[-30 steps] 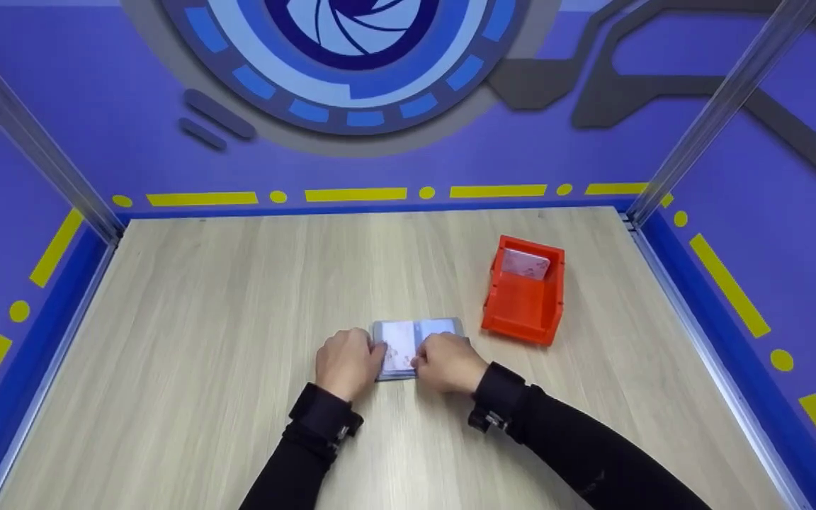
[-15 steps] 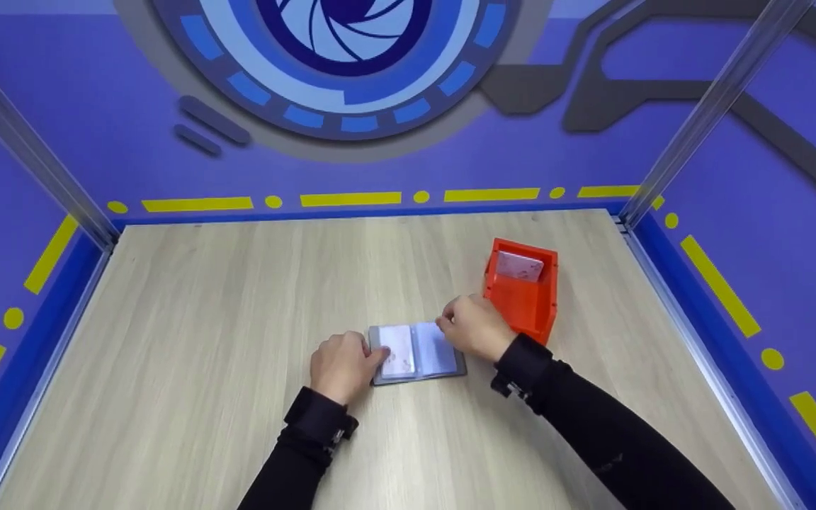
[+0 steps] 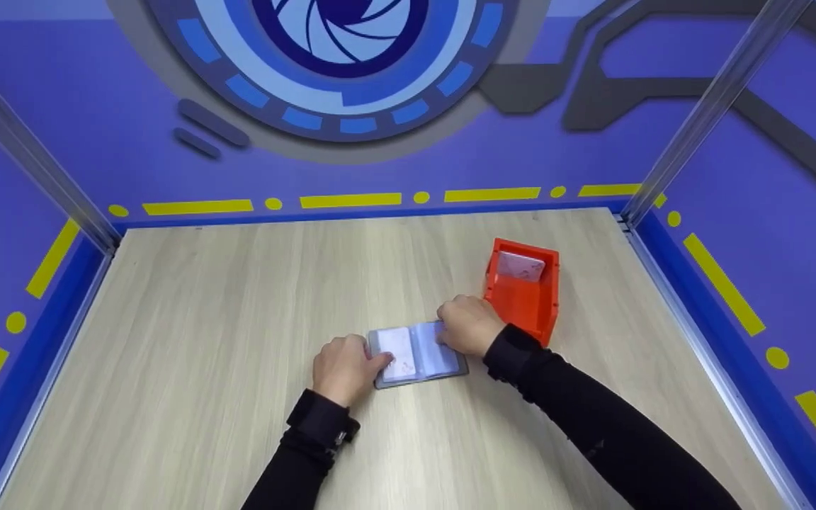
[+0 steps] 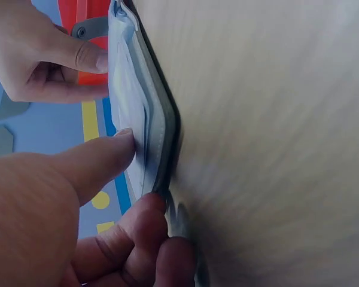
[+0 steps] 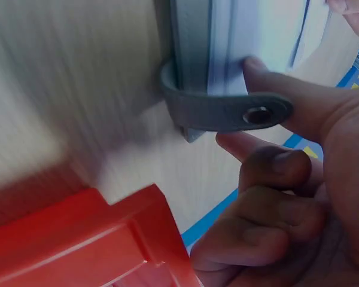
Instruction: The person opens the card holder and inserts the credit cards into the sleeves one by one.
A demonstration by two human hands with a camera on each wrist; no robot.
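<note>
An open card holder (image 3: 415, 353) with a grey cover, clear sleeves and a snap strap (image 5: 227, 112) lies on the wooden table. A pale pink-patterned card (image 3: 398, 356) shows in its left sleeve; the right page looks bluish and clear. My left hand (image 3: 343, 369) grips the holder's left edge, thumb on the page and fingers curled at the cover's rim, as the left wrist view shows. At the right edge, my right hand (image 3: 472, 326) pinches the holder, its thumb on the page and its index finger behind the strap.
Beyond my right hand stands a red open bin (image 3: 521, 294), with a pink-patterned card (image 3: 520, 266) leaning on its back wall. Purple-blue panels (image 3: 351, 177) with metal corner posts bound the table (image 3: 238, 297) at the back and sides.
My right hand has moved right, from the middle of the card holder to its right edge, uncovering the right page. Its thumb has come down onto that page. The left hand keeps its grip.
</note>
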